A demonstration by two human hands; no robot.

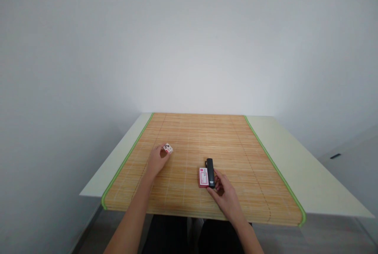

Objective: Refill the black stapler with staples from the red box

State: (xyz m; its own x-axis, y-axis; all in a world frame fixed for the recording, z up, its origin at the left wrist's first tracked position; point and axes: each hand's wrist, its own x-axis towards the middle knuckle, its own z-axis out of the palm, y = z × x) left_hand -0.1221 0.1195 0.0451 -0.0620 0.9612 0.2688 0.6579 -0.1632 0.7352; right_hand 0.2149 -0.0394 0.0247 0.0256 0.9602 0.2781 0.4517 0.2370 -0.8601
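My left hand pinches a small white box with red and dark print, at or just above the mat left of its middle. Nearer the front edge, a black stapler lies lengthwise, pointing away from me. My right hand closes on its near end, the thumb at the front and the fingers along the right side. Against the stapler's left side is a red and white box with a printed label. The thumb tip comes close to this box's near corner; whether it touches, I cannot tell.
A bamboo mat with green edging covers the middle of a white table. Behind the table rises a pale wall. My legs are under the front edge. A dark handle shows at far right.
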